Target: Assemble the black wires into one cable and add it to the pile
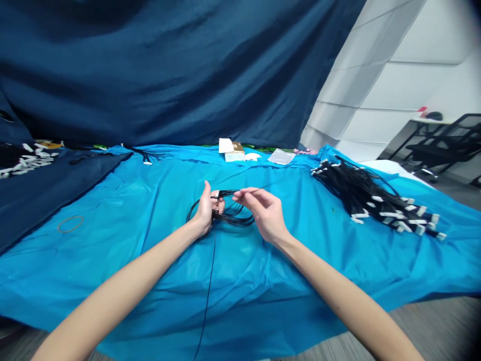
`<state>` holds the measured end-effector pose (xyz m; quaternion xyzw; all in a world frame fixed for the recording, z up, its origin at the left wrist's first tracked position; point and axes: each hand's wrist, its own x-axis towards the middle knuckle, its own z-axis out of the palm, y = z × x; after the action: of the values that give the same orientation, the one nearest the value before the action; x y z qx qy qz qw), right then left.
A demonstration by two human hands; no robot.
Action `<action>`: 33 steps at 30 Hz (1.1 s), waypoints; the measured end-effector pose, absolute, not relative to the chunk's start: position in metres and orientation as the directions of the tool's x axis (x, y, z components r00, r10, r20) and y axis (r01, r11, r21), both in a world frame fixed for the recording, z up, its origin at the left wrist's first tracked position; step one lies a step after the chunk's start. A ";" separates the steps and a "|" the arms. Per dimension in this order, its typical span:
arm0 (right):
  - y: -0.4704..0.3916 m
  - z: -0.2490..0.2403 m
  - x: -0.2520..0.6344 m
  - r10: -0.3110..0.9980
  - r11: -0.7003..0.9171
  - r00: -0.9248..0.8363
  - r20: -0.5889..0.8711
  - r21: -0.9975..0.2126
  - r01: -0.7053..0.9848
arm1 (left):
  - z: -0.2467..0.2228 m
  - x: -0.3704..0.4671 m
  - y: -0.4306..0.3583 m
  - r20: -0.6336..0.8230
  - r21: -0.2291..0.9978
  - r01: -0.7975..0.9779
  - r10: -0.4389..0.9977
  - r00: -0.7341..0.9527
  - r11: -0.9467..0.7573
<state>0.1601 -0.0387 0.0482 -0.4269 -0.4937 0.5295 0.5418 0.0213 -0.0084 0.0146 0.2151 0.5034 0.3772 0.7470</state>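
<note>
A coiled black cable bundle [236, 218] is held above the blue cloth in front of me. My left hand [206, 209] grips the coil at its left side, thumb pointing up. A white connector [215, 194] shows at its fingers, with black strands running from it toward the right. My right hand [263, 208] pinches those strands between thumb and fingertips, to the right of the connector. One thin dark strand [209, 286] hangs from the coil down toward the near edge of the cloth. The inner side of my left palm is partly hidden by the coil.
A pile of black cables with white connectors [370, 193] lies at the right. More such cables [32, 159] rest on dark cloth at far left. An elastic-looking loop [70, 224], a small box [233, 151] and a clear bag [281, 156] lie on the blue cloth [165, 281].
</note>
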 end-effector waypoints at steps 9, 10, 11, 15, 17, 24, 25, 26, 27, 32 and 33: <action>-0.023 0.053 0.178 0.968 0.113 0.226 0.106 -0.993 -0.018 | 0.015 0.028 -0.019 -0.442 0.866 -0.145 0.868 0.225 0.478; -0.025 0.055 0.178 0.958 0.178 0.212 0.196 -0.979 0.098 | 0.013 0.028 -0.020 -0.426 0.876 -0.136 0.874 0.232 0.463; -0.027 0.057 0.178 0.944 0.245 0.167 0.284 -0.944 0.219 | 0.013 0.028 -0.021 -0.417 0.880 -0.135 0.878 0.236 0.455; -0.037 0.060 0.175 0.881 0.444 -0.084 0.466 -0.750 0.491 | 0.016 0.028 -0.022 -0.401 0.882 -0.167 0.887 0.227 0.441; -0.040 0.060 0.174 0.857 0.490 -0.154 0.491 -0.688 0.535 | 0.020 0.028 -0.022 -0.386 0.887 -0.181 0.898 0.214 0.424; -0.043 0.055 0.170 0.775 0.586 -0.243 0.584 -0.519 0.622 | 0.034 0.027 -0.024 -0.330 0.905 -0.218 0.927 0.179 0.364; -0.043 0.055 0.170 0.767 0.593 -0.249 0.591 -0.506 0.626 | 0.034 0.027 -0.024 -0.323 0.906 -0.226 0.930 0.178 0.358; -0.043 0.055 0.169 0.762 0.598 -0.252 0.597 -0.498 0.627 | 0.034 0.027 -0.024 -0.317 0.907 -0.232 0.932 0.178 0.352; -0.043 0.054 0.169 0.758 0.602 -0.254 0.601 -0.494 0.627 | 0.034 0.026 -0.025 -0.312 0.908 -0.235 0.933 0.177 0.348; -0.044 0.054 0.169 0.750 0.609 -0.264 0.606 -0.479 0.632 | 0.034 0.026 -0.026 -0.312 0.906 -0.240 0.934 0.176 0.348; -0.044 0.054 0.169 0.750 0.609 -0.263 0.606 -0.478 0.633 | 0.034 0.026 -0.026 -0.311 0.907 -0.239 0.934 0.176 0.347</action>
<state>0.1692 -0.0445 0.0540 -0.4369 -0.7917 0.0694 0.4213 0.0264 -0.0261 0.0342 0.3690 0.4708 0.4361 0.6723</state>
